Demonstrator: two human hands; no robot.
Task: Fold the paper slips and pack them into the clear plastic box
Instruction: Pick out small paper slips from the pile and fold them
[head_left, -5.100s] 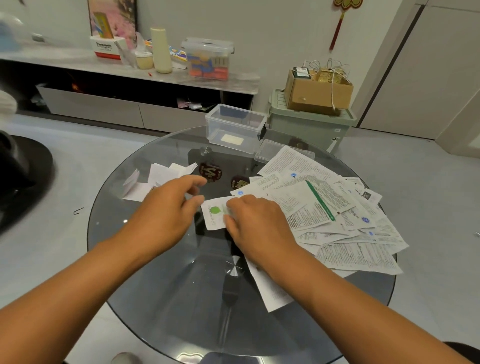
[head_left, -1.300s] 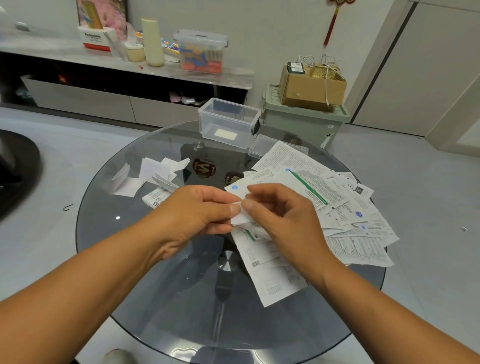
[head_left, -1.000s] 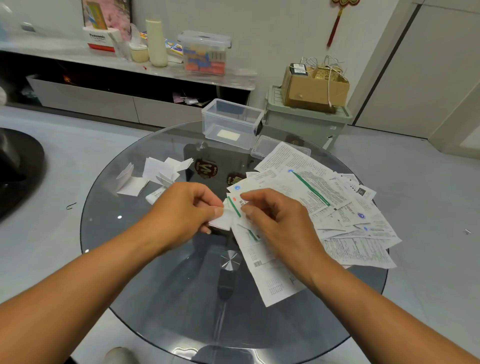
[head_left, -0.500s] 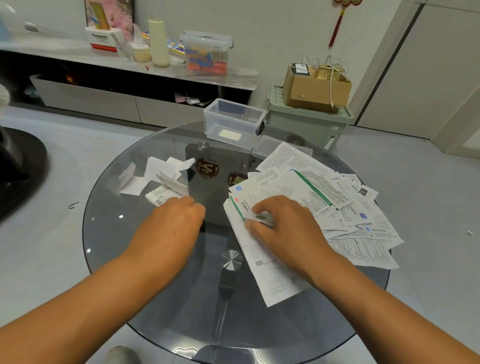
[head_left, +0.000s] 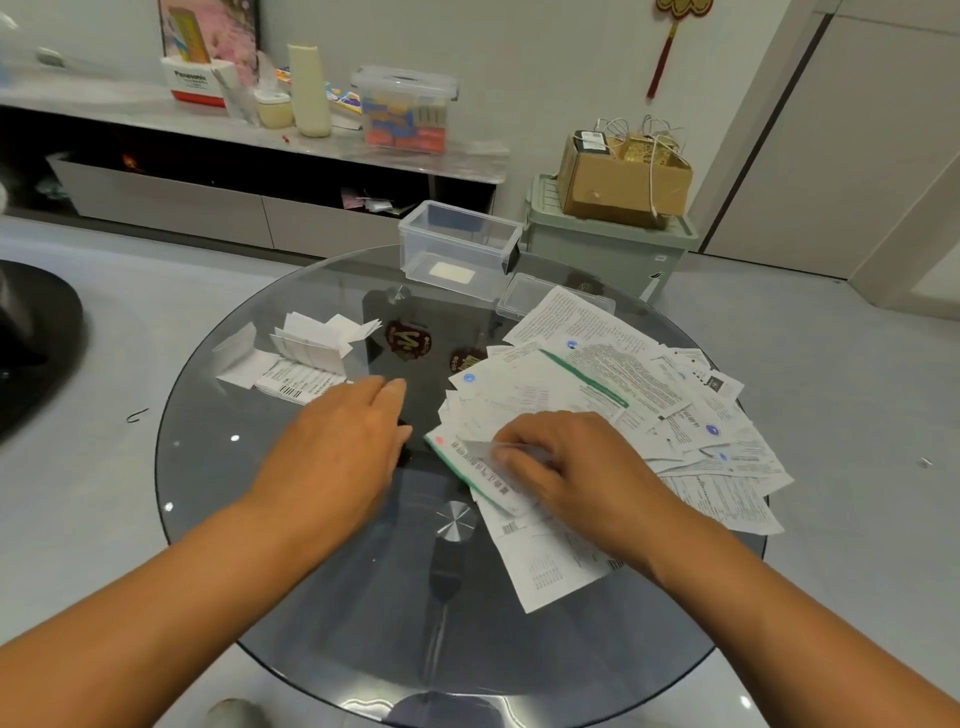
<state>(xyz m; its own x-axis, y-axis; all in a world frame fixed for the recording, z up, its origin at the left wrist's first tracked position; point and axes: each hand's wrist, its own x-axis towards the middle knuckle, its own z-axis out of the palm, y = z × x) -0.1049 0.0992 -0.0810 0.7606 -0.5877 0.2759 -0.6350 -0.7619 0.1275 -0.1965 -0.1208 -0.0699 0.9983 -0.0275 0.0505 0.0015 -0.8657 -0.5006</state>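
Round glass table (head_left: 322, 613), bare glass lower centre; left hand (head_left: 345, 441) flat, fingers straight, holding nothing, beside folded slips (head_left: 301, 358) at centre left; right hand (head_left: 576, 467) curled, pinching green-edged slip (head_left: 467, 467) off loose pile (head_left: 649, 405); clear box (head_left: 460, 249) at top rim, one white slip inside.
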